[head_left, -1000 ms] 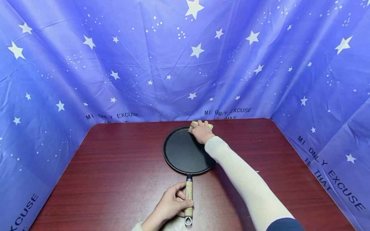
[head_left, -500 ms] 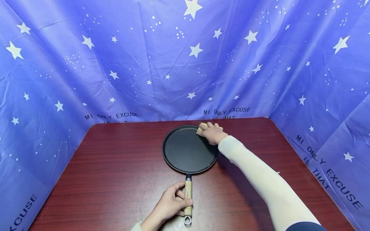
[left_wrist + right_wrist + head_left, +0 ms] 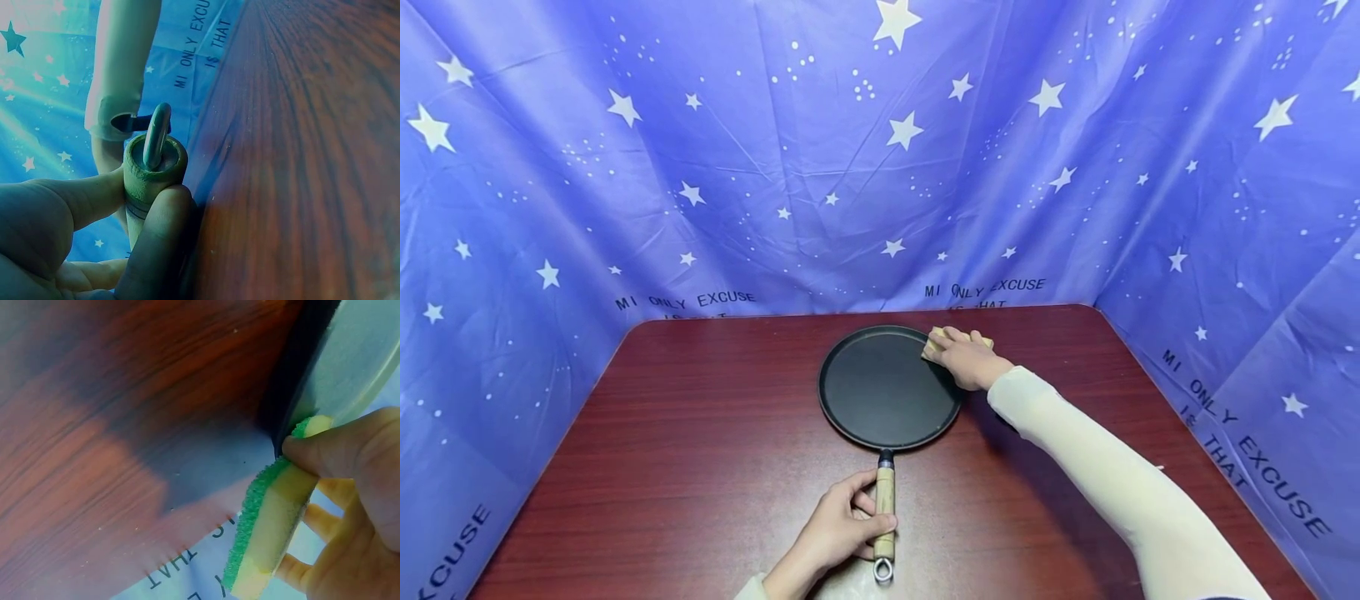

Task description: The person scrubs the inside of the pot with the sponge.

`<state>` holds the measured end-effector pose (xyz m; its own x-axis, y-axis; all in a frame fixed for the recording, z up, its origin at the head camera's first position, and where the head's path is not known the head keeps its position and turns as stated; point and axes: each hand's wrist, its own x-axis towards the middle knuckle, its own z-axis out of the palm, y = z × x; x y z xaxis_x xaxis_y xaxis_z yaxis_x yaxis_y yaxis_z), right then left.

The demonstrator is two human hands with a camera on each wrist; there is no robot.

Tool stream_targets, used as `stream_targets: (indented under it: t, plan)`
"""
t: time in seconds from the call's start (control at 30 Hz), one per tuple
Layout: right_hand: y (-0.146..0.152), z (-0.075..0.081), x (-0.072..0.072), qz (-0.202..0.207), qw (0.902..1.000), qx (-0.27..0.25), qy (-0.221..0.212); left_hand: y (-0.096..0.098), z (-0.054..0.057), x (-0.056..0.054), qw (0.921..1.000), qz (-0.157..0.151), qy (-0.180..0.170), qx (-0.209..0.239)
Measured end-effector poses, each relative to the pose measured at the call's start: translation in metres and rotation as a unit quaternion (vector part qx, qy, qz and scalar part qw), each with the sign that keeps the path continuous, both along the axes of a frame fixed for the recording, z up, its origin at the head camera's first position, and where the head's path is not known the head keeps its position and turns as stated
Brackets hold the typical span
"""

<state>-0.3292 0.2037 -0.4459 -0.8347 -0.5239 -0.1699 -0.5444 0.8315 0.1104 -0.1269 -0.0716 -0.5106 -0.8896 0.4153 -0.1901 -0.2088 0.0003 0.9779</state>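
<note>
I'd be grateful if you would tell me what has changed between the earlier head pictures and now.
The right hand, holding the sponge, has moved rightward and slightly toward the person along the far rim of the pan. Nothing was taken up or let go. The left hand still grips the wooden handle, and the pan stays put.

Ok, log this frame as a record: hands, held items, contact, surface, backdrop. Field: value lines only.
Cookware: round, shallow black pan on the table, handle toward the person
Left hand: grips the pale wooden handle
Handle end: shiny metal ring
Right hand: holds a yellow block sponge with a green scouring layer
Contact: sponge lies across the pan's far-right edge, part of it outside the pan; green layer faces the table
Surface: dark red wood-grain table
Backdrop: blue-violet fabric curtain, white stars, black lettering
</note>
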Motion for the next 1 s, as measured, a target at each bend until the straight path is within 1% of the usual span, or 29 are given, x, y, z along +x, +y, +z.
stream_targets:
  t: [0.1,0.27,0.37,0.47,0.57,0.7,0.9,1.0]
  plan:
    - [0.002,0.002,0.004,0.001,1.0,-0.006,-0.003,0.0,0.001,0.0,1.0,-0.001,0.0,0.001]
    - [0.008,0.007,0.013,0.01,0.9998,0.011,-0.014,0.0,0.001,0.0,1.0,-0.002,0.001,0.003]
    - [0.011,0.01,0.022,0.016,0.9994,0.021,-0.021,0.0,0.001,0.001,1.0,-0.002,0.001,0.002]
    - [0.014,0.013,0.031,0.02,0.9991,0.014,-0.034,0.0,0.001,0.0,1.0,-0.002,-0.002,0.002]
    - [0.016,0.016,0.041,0.012,0.9978,-0.006,-0.064,-0.001,0.002,-0.001,1.0,-0.004,-0.004,0.004]
    - [0.017,0.019,0.054,0.008,0.993,-0.035,-0.112,-0.001,0.001,-0.002,1.0,-0.005,-0.003,0.001]
    - [0.015,0.024,0.067,0.018,0.981,-0.069,-0.18,-0.001,-0.001,-0.002,1.0,-0.003,-0.002,-0.003]
    - [0.013,0.027,0.071,0.036,0.9758,-0.074,-0.203,-0.001,-0.001,-0.002,1.0,-0.003,-0.003,0.0]
